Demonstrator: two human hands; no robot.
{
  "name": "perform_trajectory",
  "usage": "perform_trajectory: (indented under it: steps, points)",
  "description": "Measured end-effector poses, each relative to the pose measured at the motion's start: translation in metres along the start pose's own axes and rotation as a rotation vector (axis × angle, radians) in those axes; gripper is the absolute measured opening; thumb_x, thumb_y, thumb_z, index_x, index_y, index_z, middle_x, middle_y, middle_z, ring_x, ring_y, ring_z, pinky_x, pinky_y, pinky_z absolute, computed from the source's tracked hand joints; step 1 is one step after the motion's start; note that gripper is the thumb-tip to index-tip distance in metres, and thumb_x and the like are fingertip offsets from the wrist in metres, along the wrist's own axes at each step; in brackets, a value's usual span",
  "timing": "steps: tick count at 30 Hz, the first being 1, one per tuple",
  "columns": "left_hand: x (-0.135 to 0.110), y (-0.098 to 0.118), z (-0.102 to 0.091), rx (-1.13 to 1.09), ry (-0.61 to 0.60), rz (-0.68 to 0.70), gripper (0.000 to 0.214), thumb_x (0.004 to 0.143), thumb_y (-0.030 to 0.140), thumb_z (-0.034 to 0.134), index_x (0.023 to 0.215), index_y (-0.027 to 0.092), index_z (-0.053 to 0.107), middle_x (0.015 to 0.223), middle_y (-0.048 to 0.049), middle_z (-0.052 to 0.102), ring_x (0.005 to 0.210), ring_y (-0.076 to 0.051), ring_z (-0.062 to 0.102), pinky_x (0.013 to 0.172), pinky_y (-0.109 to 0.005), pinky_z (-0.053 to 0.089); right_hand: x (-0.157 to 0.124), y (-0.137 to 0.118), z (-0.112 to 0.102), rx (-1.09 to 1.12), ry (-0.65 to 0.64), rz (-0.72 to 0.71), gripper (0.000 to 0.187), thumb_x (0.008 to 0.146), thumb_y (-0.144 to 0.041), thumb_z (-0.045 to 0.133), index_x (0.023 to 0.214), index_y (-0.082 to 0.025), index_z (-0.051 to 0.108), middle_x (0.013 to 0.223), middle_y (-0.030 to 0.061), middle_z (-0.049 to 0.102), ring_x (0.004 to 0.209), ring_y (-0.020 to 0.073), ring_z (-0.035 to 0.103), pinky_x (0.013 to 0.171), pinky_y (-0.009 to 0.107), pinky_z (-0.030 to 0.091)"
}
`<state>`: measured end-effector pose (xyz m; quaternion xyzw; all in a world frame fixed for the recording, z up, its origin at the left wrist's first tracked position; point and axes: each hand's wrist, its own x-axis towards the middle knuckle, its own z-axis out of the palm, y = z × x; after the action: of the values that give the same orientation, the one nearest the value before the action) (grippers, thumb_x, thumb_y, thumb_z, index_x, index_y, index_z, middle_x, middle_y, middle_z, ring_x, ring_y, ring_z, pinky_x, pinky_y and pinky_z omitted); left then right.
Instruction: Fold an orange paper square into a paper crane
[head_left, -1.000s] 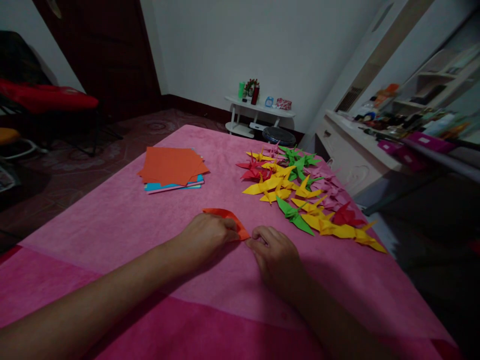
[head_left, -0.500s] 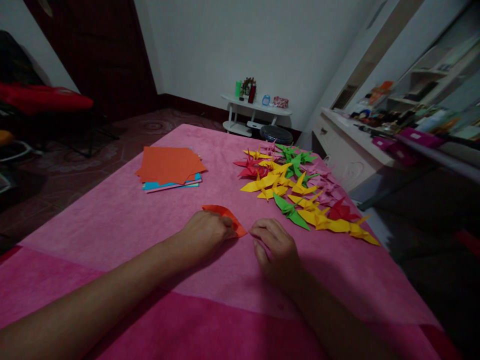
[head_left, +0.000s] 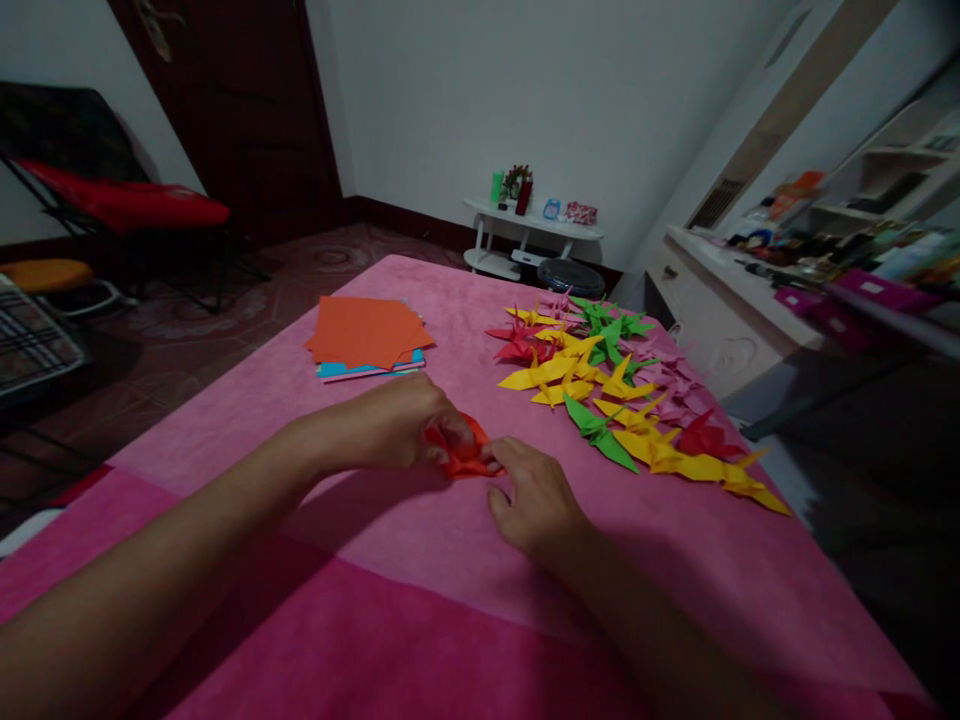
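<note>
A partly folded sheet of orange origami paper [head_left: 468, 458] lies low over the pink tablecloth between both hands. My left hand [head_left: 409, 420] pinches its left side, thumb and fingers closed on the paper. On the right edge, the fingertips of my right hand [head_left: 532, 490] press the paper, with the thumb a little apart below. Some of the folds are hidden behind the fingers. Folded paper cranes in yellow [head_left: 559, 368], green [head_left: 598, 432], red [head_left: 705, 436] and pink are spread to the right of my hands.
A stack of square paper [head_left: 367, 330], orange on top with blue and pink beneath, sits at the table's far left. Beyond the pink-covered table [head_left: 247, 400] stand a small white shelf [head_left: 536, 217], a red folding chair [head_left: 142, 205] and a cluttered dresser [head_left: 735, 290].
My left hand has lifted and turned to pinch the orange paper, which now bends upward. My right hand has come onto its right edge. The view has shifted slightly left.
</note>
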<state>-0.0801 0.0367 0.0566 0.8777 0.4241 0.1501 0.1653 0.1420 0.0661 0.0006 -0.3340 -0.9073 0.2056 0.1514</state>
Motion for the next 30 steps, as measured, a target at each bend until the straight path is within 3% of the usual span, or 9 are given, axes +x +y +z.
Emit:
perform_trajectory:
  steps: [3, 8, 19, 26, 30]
  points:
    - [-0.003, -0.002, -0.002, 0.086, 0.027, -0.026, 0.024, 0.072, 0.017, 0.071, 0.094, 0.027, 0.073, 0.084, 0.0005, 0.073, 0.079, -0.017, 0.062, 0.075, -0.028, 0.038, 0.004, -0.003, -0.004, -0.022, -0.050, -0.008, 0.033, 0.072, -0.011, 0.054, 0.102, -0.021, 0.065, 0.097, 0.0055, 0.062, 0.090, 0.0191, 0.059, 0.082, 0.029, 0.045]
    - [0.000, 0.004, 0.015, 0.159, 0.013, -0.047, 0.016, 0.068, 0.020, 0.073, 0.083, 0.026, 0.073, 0.083, 0.0001, 0.070, 0.090, -0.020, 0.057, 0.082, -0.035, 0.032, 0.009, -0.005, -0.007, -0.033, -0.092, -0.007, 0.036, 0.072, -0.012, 0.060, 0.103, -0.027, 0.068, 0.094, 0.0027, 0.060, 0.088, 0.0173, 0.059, 0.078, 0.026, 0.043]
    - [0.000, 0.005, 0.022, 0.112, -0.019, -0.074, 0.017, 0.067, 0.010, 0.068, 0.076, 0.024, 0.071, 0.086, 0.0007, 0.068, 0.095, -0.019, 0.053, 0.087, -0.034, 0.028, 0.019, -0.001, -0.001, 0.049, -0.101, 0.017, 0.021, 0.075, -0.013, 0.063, 0.088, -0.027, 0.071, 0.088, 0.0000, 0.062, 0.080, 0.0145, 0.059, 0.072, 0.025, 0.041]
    - [-0.006, 0.006, 0.028, 0.202, 0.065, 0.015, 0.003, 0.073, 0.020, 0.066, 0.073, 0.021, 0.069, 0.085, -0.0017, 0.066, 0.092, -0.020, 0.052, 0.086, -0.037, 0.028, 0.019, -0.006, 0.005, 0.031, -0.072, 0.036, 0.016, 0.077, -0.014, 0.065, 0.085, -0.026, 0.071, 0.085, 0.0007, 0.062, 0.079, 0.0145, 0.058, 0.071, 0.025, 0.040]
    - [-0.008, 0.008, 0.034, 0.327, 0.105, 0.070, 0.011, 0.082, 0.025, 0.060, 0.074, 0.020, 0.067, 0.085, -0.0038, 0.065, 0.090, -0.021, 0.050, 0.086, -0.040, 0.027, 0.019, -0.008, 0.005, 0.011, -0.058, 0.026, 0.016, 0.075, -0.012, 0.066, 0.083, -0.025, 0.070, 0.083, 0.0000, 0.061, 0.078, 0.0142, 0.057, 0.070, 0.025, 0.039]
